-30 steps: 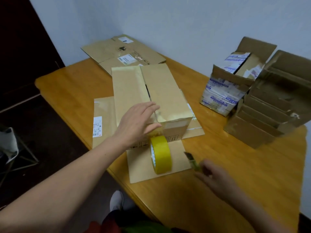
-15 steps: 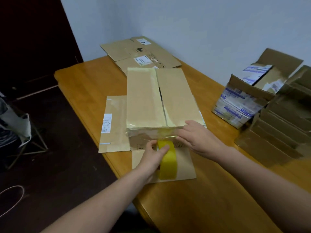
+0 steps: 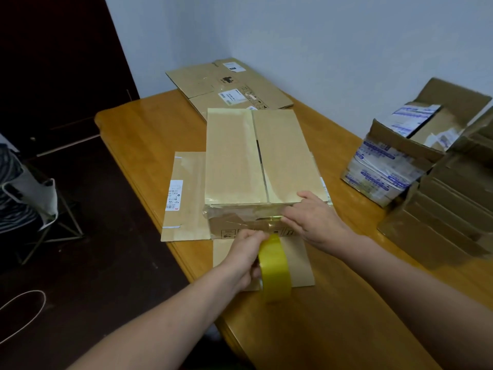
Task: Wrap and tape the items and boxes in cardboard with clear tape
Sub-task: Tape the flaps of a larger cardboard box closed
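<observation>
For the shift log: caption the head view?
Left hand grips a yellow tape roll; right hand presses tape onto the near end of a brown cardboard box on a wooden table.

Matt cardboard box (image 3: pixel 256 158) (glossy tape roll (image 3: pixel 274 268)), varnished wooden table (image 3: pixel 149 134)

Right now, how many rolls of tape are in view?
1. The yellow tape roll is gripped by the left hand at the near end of the taped box, above a flat cardboard sheet. Others could be hidden behind the open cartons at right.
</observation>
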